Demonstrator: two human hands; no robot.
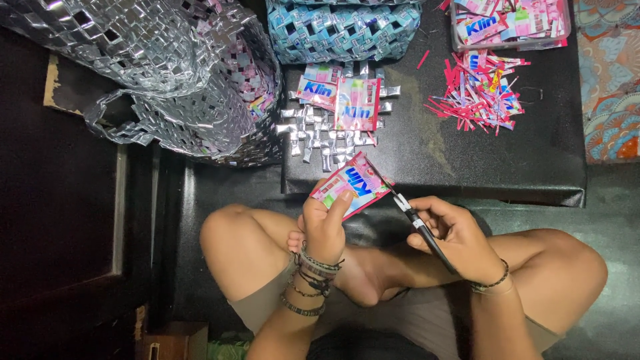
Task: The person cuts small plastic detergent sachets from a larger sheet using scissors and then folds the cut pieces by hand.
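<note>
My left hand [325,223] pinches a pink and blue sachet wrapper [351,184] by its lower edge, held flat above my crossed legs. My right hand [460,239] grips black-handled scissors [417,220], whose blades point up-left and meet the wrapper's right edge. Both wrists wear bead bracelets.
A low black board [533,153] in front of me carries two more wrappers on folded silver strips [327,137], a heap of red and pink trimmings [480,90] and a tray of wrappers [510,23]. A woven silver bag [180,73] lies at left, a woven blue piece [343,30] behind.
</note>
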